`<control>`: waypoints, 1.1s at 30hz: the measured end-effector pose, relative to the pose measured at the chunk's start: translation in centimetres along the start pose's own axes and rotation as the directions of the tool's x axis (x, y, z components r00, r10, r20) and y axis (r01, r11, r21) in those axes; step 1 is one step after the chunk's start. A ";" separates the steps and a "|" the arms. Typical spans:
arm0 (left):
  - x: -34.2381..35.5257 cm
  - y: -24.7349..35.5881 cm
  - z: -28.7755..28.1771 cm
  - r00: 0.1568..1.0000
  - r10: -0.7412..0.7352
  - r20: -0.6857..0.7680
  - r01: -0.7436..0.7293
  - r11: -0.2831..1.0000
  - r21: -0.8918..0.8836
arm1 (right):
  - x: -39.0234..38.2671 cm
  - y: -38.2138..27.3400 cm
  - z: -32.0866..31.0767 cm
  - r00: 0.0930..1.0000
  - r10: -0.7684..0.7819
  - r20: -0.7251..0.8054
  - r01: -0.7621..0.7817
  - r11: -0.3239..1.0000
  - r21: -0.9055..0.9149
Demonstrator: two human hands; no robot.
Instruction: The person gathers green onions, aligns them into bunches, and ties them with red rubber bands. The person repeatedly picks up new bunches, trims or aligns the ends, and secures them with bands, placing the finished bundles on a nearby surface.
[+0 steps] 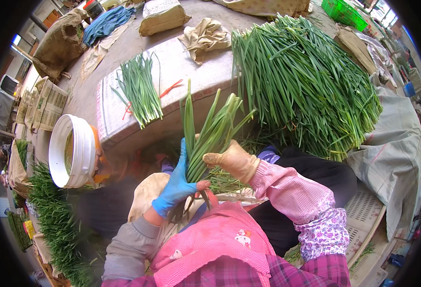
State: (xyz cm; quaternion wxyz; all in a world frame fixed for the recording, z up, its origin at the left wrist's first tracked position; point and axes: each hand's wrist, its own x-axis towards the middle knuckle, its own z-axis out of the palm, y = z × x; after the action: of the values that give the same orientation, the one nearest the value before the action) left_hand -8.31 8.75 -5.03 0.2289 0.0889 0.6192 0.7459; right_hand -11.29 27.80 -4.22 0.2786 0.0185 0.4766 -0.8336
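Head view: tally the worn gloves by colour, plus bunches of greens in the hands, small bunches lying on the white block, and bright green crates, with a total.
Blue glove: 1
Tan glove: 1
Held bunch: 1
Small bunch on the white block: 1
Bright green crate: 1
Total: 5

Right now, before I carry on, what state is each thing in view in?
Left hand: blue-gloved, closed around the green bunch.
Right hand: gloved, against the bunch; grip partly hidden.
Green bunch: held up, no tie visible.
Smaller bundle: lying on the white block.
Red tie: ends show either side of that bundle; knot not visible.
Large leaf pile: heaped.
White bucket: open, no lid on.
Tan cloth: crumpled.
Blue cloth: crumpled.
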 end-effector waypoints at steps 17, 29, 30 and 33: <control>-1.2 -0.5 -1.9 0.935 -0.355 0.007 0.343 0.898 -0.277 | 0.8 -6.7 -2.5 0.934 -0.334 -0.124 0.303 0.927 -0.219; -0.9 -1.0 -2.0 0.929 -0.368 -0.029 0.342 0.888 -0.309 | 0.2 -6.0 -5.4 0.779 -0.627 -0.009 -0.018 -0.008 -1.000; -0.9 -1.1 -2.0 0.924 -0.376 -0.067 0.336 0.885 -0.323 | 0.1 -6.3 -5.7 0.767 -0.641 0.029 -0.127 -0.196 -0.972; -0.9 -1.2 -2.4 0.923 -0.359 -0.139 0.304 0.901 -0.309 | -0.8 -8.2 -6.6 0.699 -0.715 -0.005 -0.225 -0.214 -0.951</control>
State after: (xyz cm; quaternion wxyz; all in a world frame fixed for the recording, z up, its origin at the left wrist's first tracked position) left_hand -8.25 6.34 -6.60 0.3025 -0.1242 0.5318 0.7812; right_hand -16.15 36.67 -1.18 -0.1736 -0.0427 0.9718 -0.1535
